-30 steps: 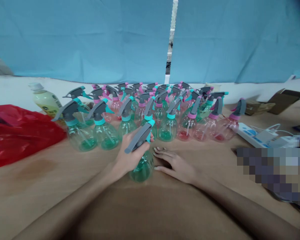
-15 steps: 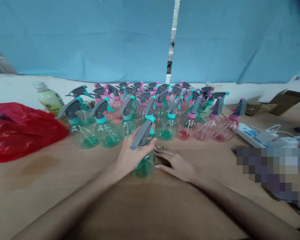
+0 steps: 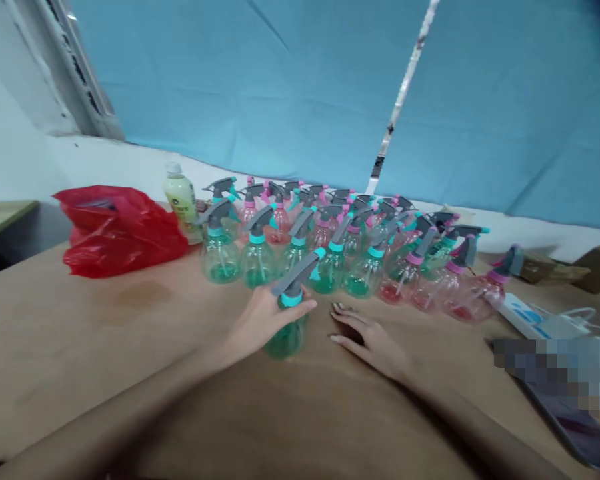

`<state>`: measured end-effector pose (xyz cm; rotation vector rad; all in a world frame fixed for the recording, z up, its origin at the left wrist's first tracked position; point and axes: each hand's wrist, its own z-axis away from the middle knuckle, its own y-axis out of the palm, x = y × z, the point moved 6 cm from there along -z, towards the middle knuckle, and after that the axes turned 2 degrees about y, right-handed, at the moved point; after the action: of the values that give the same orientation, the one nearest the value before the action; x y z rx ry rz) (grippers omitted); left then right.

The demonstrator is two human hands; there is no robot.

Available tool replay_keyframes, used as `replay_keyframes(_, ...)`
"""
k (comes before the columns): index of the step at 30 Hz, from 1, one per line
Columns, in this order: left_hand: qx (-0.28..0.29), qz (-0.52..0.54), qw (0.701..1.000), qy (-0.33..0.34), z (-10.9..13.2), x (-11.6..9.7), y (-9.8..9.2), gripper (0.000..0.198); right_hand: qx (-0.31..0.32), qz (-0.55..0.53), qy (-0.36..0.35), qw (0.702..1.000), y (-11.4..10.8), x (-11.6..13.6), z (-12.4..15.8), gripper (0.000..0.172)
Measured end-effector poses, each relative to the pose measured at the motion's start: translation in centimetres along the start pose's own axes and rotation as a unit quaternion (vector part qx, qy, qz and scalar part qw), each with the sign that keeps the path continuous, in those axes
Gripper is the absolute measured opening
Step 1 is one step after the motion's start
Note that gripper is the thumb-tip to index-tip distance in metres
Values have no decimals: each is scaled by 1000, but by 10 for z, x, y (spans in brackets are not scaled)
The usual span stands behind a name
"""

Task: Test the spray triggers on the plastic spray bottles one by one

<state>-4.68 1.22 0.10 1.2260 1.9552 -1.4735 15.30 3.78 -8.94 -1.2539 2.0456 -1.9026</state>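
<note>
Head view: left hand (image 3: 263, 321) wrapped round the neck of a green trigger spray bottle (image 3: 286, 339), upright at the bench (image 3: 50, 353), in front of the spray bottle rows. Right hand (image 3: 373, 341) empty, fingers loosely spread, near it. Front row: green spray bottles (image 3: 259, 263) left, pink spray bottles (image 3: 401, 281) right; deeper colour at bases, liquid or tint unclear. Red plastic bag (image 3: 125, 237), contents mostly hidden.

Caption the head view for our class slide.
Left hand holds a green sprayer; right hand rests on the table.
</note>
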Motion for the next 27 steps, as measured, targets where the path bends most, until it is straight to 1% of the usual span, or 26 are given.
replay_keyframes(3, -42, -30, 998, -25, 18, 20, -41, 28, 19, 28, 24, 999, -4, 10, -7, 47)
replay_keyframes(6, -82, -58, 992, -77, 35, 47, -87, 31, 25, 57, 26, 998, -11, 35, -23, 43)
replay_keyframes(8, -145, -101, 982, -73, 44, 61, -122, 32, 14, 68, 8, 998, -15, 61, -38, 40)
replay_keyframes(10, -189, -143, 969, -72, 49, 75, -152, 34, -5, 64, -19, 998, -17, 91, -56, 37)
replay_keyframes(12, -228, -162, 957, -80, 51, 90, -177, 37, -24, 46, -36, 998, -15, 121, -77, 36)
replay_keyframes(13, -251, -182, 946, -98, 51, 97, -188, 39, -30, 38, -44, 998, -12, 135, -88, 36)
replay_keyframes(14, -260, -199, 937, -124, 50, 105, -196, 42, -37, 30, -55, 997, -9, 147, -100, 36)
replay_keyframes(15, -270, -209, 929, -143, 47, 112, -203, 45, -45, 20, -63, 997, -5, 158, -112, 37)
replay_keyframes(16, -279, -209, 926, -147, 44, 117, -208, 46, -53, 12, -62, 997, -2, 166, -124, 39)
replay_keyframes(18, -284, -185, 934, -117, 33, 121, -212, 44, -74, 12, -59, 995, 6, 178, -147, 45)
replay_keyframes(19, -281, -169, 940, -95, 27, 122, -212, 42, -86, 14, -46, 995, 9, 181, -157, 49)
replay_keyframes(22, -272, -157, 946, -81, 10, 130, -211, 43, -98, 18, -8, 995, 18, 184, -181, 59)
replay_keyframes(27, -263, -151, 950, -73, -11, 144, -207, 42, -87, 17, 11, 996, 30, 185, -202, 69)
